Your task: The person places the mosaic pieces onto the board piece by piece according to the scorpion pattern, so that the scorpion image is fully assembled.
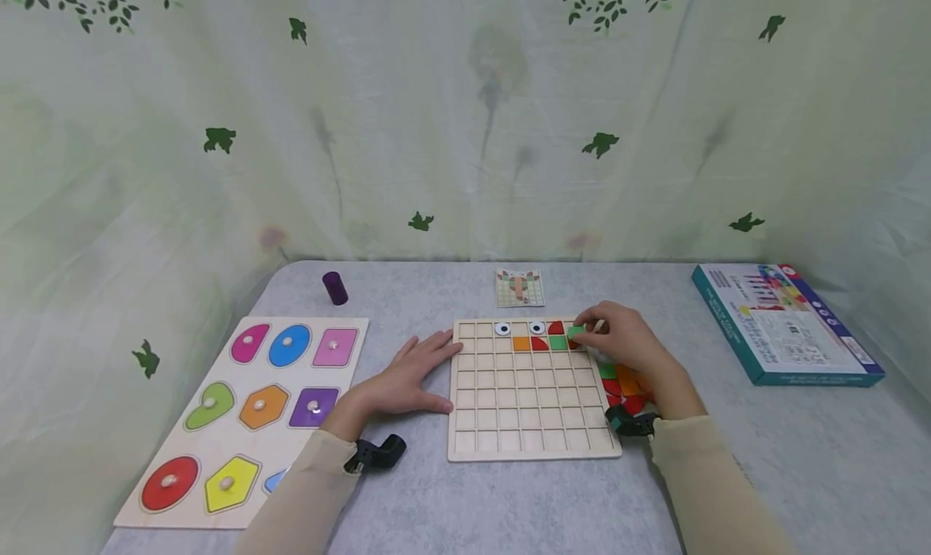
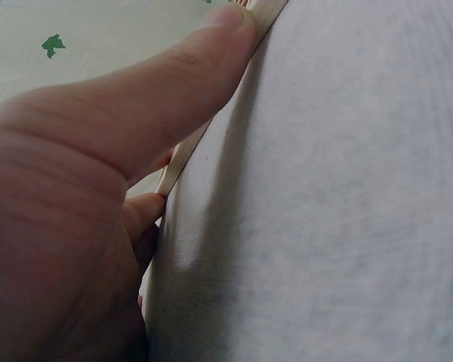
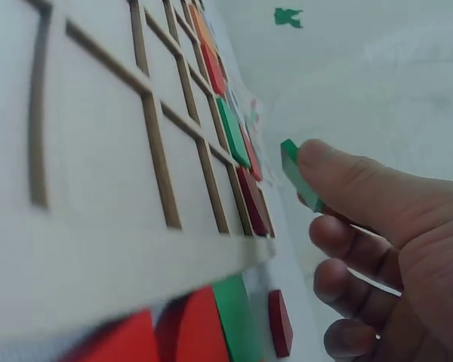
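The right hand [image 1: 621,334] pinches a green tile [image 3: 300,177] between thumb and fingertip, lifted over the board [image 1: 518,395] at its 1 o'clock corner, 12 being the far edge. The left hand [image 1: 409,379] lies flat and spread at 9 o'clock, thumb and fingertips touching the board's edge. Just beside the held tile, towards its 9 o'clock, a red tile [image 1: 556,328] sits in the far row, with two eye tiles [image 1: 537,328] beyond it, a bare cell between them. The next row holds, from its 9 o'clock end, an orange tile [image 1: 521,343], a red, a green and a dark red one. Loose tiles [image 1: 609,372] lie at 3 o'clock, partly beneath the right wrist. Further out, a pattern card [image 1: 520,288] lies at 12, a purple cylinder [image 1: 334,288] stands at 10, a knob puzzle [image 1: 250,375] lies at 9, and a box [image 1: 789,325] lies between 2 and 3. A leaf-printed curtain [image 1: 436,119] hangs behind at 12.
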